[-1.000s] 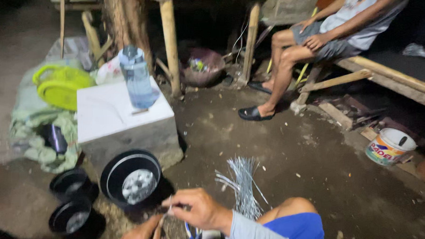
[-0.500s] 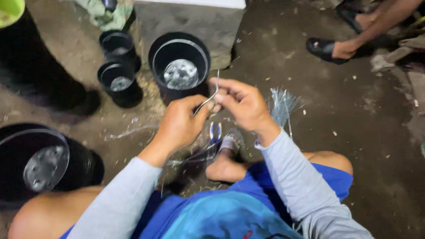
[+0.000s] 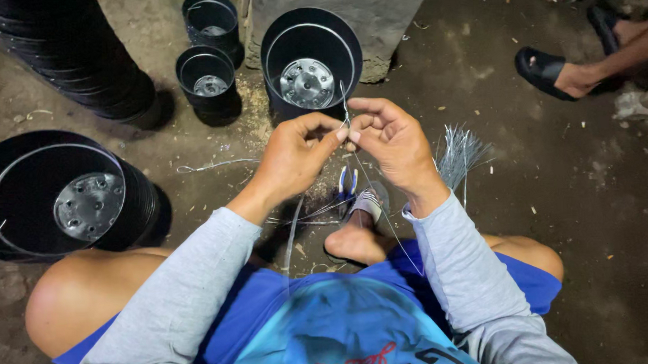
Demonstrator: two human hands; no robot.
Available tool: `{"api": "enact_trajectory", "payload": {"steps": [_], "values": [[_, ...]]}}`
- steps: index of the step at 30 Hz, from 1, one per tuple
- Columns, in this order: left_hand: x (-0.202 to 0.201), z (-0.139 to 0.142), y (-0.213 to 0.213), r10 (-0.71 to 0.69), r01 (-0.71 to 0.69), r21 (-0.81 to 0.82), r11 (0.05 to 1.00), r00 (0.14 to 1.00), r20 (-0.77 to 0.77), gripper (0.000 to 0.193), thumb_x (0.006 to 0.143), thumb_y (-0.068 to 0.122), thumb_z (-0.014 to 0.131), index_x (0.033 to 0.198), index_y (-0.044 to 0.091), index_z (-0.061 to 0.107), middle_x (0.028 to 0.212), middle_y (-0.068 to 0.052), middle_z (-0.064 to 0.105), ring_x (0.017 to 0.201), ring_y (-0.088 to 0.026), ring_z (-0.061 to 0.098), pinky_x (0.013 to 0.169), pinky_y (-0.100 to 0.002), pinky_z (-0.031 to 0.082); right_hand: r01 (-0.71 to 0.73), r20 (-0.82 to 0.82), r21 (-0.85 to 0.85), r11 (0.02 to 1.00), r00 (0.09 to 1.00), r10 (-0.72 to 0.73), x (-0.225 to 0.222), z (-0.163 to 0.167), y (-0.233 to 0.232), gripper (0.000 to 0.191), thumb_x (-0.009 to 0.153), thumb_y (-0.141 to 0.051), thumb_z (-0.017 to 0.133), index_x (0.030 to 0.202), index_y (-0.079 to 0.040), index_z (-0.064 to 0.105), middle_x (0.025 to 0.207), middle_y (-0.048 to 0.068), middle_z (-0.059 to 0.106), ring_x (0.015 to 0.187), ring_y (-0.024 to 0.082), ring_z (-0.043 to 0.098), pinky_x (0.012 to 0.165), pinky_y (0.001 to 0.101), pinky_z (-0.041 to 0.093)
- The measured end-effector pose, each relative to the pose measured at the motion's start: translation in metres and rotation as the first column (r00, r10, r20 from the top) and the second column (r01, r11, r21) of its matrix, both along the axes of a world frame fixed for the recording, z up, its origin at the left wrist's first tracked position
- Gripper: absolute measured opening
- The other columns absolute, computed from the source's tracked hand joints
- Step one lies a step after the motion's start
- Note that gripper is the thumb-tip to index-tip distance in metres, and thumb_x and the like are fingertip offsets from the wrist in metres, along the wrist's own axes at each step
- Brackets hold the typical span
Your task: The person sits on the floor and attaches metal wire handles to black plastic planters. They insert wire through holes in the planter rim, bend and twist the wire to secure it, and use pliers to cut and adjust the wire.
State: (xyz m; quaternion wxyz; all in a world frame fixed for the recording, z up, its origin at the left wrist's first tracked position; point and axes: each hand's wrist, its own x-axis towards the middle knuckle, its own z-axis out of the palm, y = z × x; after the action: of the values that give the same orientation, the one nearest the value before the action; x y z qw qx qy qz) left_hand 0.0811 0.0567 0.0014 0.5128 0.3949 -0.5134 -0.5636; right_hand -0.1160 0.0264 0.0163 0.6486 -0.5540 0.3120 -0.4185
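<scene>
- Both hands now lower than half a second ago: left hand [image 3: 291,158] and right hand [image 3: 394,144] pinch one thin wire [image 3: 346,109] between fingertips.
- Wire sticks up above hands, over black pot [image 3: 310,60] beyond; bending seems underway.
- Wire bundle [image 3: 461,152] right of right hand.

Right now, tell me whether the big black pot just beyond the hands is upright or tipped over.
Upright. The black pot stands with its round mouth facing up, the holed bottom visible inside. Both hands, left hand and right hand, pinch a thin wire before it.

Both forearms in grey sleeves stretched forward and angled inward, left hand [image 3: 294,158] and right hand [image 3: 394,144] meeting fingertip to fingertip, each grip pinched tight, thumbs pressed against forefingers, apparently touching, wrists slightly bent.
</scene>
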Motion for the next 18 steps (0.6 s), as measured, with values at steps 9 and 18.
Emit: {"api": "enact_trajectory", "payload": {"steps": [9,18], "values": [[0.005,-0.014,-0.003,0.001,-0.001,-0.012,1.0,1.0,-0.01,0.016,0.101,0.009,0.065,0.109,-0.003,0.07,0.096,-0.006,0.074,0.087,-0.008,0.068,0.076,-0.023,0.056,-0.031,0.123,0.126,0.992,0.992,0.015,0.004,-0.006,-0.001,0.032,0.097,0.008,0.064,0.128,0.004,0.055,0.102,0.013,0.069,0.091,0.018,0.069,0.085,0.0293,0.056],[0.009,-0.022,-0.007,-0.045,0.044,-0.011,0.999,0.996,-0.082,0.016,0.103,0.01,0.065,0.112,-0.003,0.069,0.097,-0.007,0.076,0.091,-0.009,0.07,0.084,-0.024,0.057,-0.073,0.179,0.208,0.976,0.983,0.035,0.003,-0.005,-0.004,0.031,0.097,0.007,0.066,0.126,0.003,0.057,0.1,0.013,0.07,0.09,0.017,0.068,0.086,0.0296,0.056]]}}
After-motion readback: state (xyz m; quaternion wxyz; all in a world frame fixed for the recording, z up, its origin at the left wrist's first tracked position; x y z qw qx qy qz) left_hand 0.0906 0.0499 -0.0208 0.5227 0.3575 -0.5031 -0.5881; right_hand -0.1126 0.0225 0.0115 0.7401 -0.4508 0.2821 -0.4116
